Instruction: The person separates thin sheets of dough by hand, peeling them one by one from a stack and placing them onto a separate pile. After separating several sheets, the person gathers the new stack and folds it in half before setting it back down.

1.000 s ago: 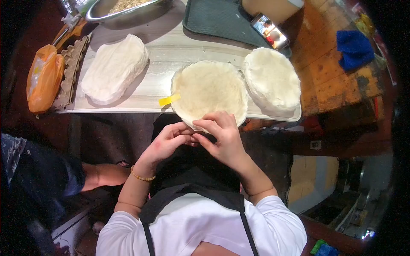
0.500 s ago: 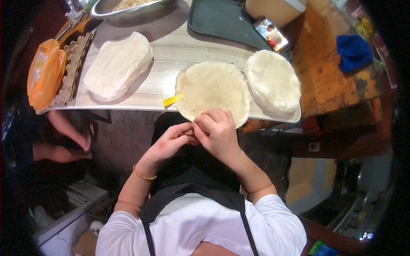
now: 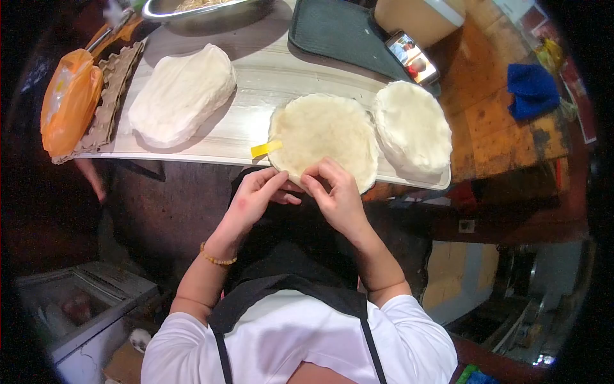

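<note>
A pale, round stack of thin dough wrappers (image 3: 326,131) lies at the table's near edge, its front rim reaching slightly over it. My left hand (image 3: 259,192) pinches that front rim between thumb and fingers. Close beside it, my right hand (image 3: 334,192) is also closed on the rim, thumb against forefinger. A yellow strip (image 3: 266,150) sticks out from the stack's left side. Two more whitish dough stacks stand near: an oblong one (image 3: 182,96) to the left and a rounded one (image 3: 412,128) touching or nearly touching on the right.
At the back are a metal bowl (image 3: 211,14) with shredded food, a dark tray (image 3: 342,38), a phone (image 3: 410,57) and a tan tub (image 3: 419,19). An orange plastic bag (image 3: 69,109) and egg carton (image 3: 114,102) sit left. A blue cloth (image 3: 532,91) lies right.
My hands have moved slightly apart along the stack's front rim, the right one shifting right. Bare legs at the left have mostly gone out of view. The camera view has shifted slightly.
</note>
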`<state>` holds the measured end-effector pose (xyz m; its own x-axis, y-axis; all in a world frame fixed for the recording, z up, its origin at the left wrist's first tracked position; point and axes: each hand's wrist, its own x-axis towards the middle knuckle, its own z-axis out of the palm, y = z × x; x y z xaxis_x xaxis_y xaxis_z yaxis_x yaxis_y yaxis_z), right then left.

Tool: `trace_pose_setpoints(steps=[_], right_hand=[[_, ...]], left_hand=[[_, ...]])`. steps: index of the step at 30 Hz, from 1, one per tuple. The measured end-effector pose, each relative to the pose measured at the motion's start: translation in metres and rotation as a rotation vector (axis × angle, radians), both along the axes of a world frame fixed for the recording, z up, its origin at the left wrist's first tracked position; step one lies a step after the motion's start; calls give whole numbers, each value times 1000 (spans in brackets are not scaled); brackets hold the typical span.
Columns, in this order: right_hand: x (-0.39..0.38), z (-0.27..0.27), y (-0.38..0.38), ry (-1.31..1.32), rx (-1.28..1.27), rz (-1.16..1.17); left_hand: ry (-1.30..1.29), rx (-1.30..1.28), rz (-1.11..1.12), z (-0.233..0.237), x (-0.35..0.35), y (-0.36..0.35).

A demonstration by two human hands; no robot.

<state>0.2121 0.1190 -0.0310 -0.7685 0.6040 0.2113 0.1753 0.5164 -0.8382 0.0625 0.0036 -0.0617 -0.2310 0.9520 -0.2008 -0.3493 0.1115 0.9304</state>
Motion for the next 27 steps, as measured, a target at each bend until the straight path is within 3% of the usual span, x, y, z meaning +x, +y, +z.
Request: trace_pose_setpoints(steps=[10,15,18,27], right_hand=[[4,-1,-1,19,96,80],[5,-10,-1,7,178,63],[5,-10,-1,-1,189,63],[5,-9,-1,28,194,68]], left_hand=[[112,58,-8,-11,-5,-2],[-33,54,38,-6,0,-3],[58,40,14,-8,0,-3],[7,22,-21,-8,-1,-5]])
